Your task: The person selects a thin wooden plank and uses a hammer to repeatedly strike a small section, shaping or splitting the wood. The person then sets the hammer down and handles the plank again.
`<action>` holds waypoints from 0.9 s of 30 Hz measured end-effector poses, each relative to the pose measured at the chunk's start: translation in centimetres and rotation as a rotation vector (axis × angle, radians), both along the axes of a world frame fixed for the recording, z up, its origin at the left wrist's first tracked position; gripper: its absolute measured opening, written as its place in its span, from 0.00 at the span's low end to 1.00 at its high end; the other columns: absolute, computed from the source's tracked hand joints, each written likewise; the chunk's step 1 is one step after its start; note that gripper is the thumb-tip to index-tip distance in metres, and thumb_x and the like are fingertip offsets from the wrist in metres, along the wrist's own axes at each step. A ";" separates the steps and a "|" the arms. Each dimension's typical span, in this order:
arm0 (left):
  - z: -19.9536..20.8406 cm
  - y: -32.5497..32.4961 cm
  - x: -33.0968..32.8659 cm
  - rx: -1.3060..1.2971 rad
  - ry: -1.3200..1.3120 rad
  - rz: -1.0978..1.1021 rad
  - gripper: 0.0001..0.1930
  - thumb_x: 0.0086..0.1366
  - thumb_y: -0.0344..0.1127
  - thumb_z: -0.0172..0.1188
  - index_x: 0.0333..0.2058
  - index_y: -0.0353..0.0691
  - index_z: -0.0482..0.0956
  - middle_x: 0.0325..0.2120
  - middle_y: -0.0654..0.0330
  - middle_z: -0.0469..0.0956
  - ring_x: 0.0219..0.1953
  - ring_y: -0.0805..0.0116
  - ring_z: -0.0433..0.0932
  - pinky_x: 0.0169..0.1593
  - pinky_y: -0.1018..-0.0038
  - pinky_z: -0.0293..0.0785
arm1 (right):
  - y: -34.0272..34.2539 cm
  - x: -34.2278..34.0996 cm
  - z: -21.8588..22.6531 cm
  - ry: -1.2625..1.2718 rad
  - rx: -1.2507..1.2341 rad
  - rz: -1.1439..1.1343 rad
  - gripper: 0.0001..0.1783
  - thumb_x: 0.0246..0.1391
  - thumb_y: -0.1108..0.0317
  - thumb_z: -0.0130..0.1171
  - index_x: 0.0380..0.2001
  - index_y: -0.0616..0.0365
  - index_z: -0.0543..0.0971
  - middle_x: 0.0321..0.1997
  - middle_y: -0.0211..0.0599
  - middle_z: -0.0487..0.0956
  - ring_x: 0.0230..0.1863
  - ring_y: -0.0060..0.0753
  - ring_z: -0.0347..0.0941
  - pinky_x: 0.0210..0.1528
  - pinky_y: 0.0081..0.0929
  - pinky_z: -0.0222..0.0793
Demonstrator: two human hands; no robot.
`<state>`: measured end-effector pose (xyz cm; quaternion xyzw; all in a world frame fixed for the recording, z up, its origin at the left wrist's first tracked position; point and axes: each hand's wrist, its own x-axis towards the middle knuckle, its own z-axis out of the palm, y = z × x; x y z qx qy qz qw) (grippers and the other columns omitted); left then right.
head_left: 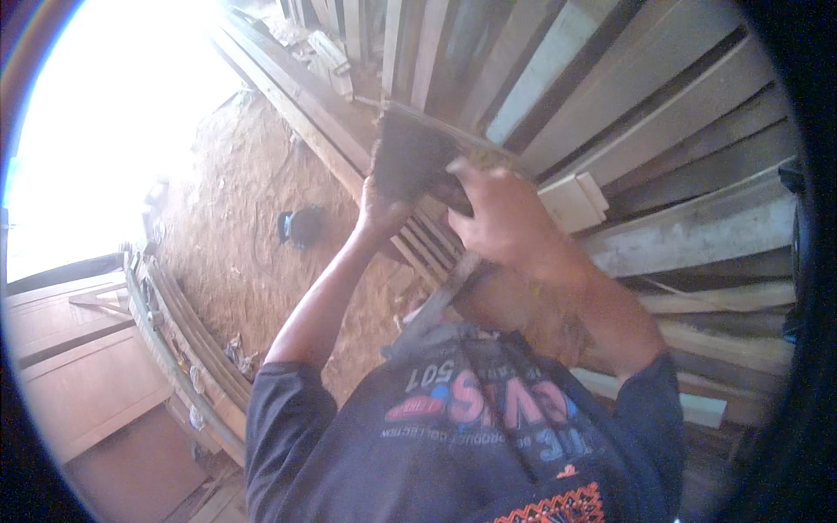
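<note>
A dark, wedge-shaped flat piece [411, 155] is held up in front of me, blurred, so I cannot tell its exact kind. My left hand [381, 213] grips its near left edge, thumb up along the side. On the piece's right side, my right hand [506, 209] curls its thumb and fingers round a dark part; motion blur hides whether this part is separate. Below both hands lie several narrow wooden slats [427, 247], side by side. A long wooden beam [301, 131] runs from behind the piece toward the far left.
Many long boards [645, 96] lean or lie stacked along the right side. A short pale wood block [575, 202] sits beside my right hand. On the brown dirt floor [235, 174] is a small dark-blue object [302, 227]. Wooden panels [96, 383] stand at left, beside curved strips [187, 349].
</note>
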<state>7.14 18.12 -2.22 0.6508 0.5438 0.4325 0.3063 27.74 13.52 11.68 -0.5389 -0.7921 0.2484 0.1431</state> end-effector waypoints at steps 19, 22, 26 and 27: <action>7.3 4.1 0.1 -0.090 -0.202 0.020 0.15 0.66 0.41 0.75 0.40 0.36 0.85 0.30 0.63 0.84 0.35 0.76 0.82 0.39 0.74 0.79 | -1.2 4.1 -1.6 0.421 -0.029 -0.201 0.18 0.59 0.71 0.69 0.49 0.71 0.80 0.42 0.50 0.88 0.44 0.39 0.86 0.48 0.37 0.79; 6.4 4.1 0.2 -0.069 -0.215 -0.001 0.13 0.67 0.40 0.73 0.41 0.36 0.84 0.31 0.64 0.84 0.35 0.76 0.83 0.41 0.74 0.80 | -0.6 3.5 -0.7 0.388 0.114 -0.149 0.17 0.60 0.72 0.68 0.48 0.70 0.80 0.42 0.50 0.88 0.44 0.40 0.87 0.48 0.37 0.79; 5.3 4.9 0.1 0.044 -0.188 0.008 0.11 0.67 0.35 0.72 0.42 0.35 0.84 0.35 0.59 0.86 0.40 0.73 0.84 0.43 0.72 0.81 | 0.9 1.6 1.1 0.516 0.215 -0.147 0.16 0.57 0.67 0.68 0.47 0.61 0.81 0.39 0.50 0.86 0.42 0.66 0.84 0.46 0.50 0.80; 5.0 5.1 0.1 0.119 -0.155 -0.004 0.10 0.67 0.33 0.71 0.43 0.34 0.84 0.37 0.58 0.86 0.41 0.71 0.84 0.45 0.71 0.82 | 1.4 1.0 1.5 0.468 0.269 -0.113 0.17 0.58 0.66 0.68 0.48 0.60 0.80 0.39 0.51 0.86 0.43 0.66 0.84 0.46 0.51 0.80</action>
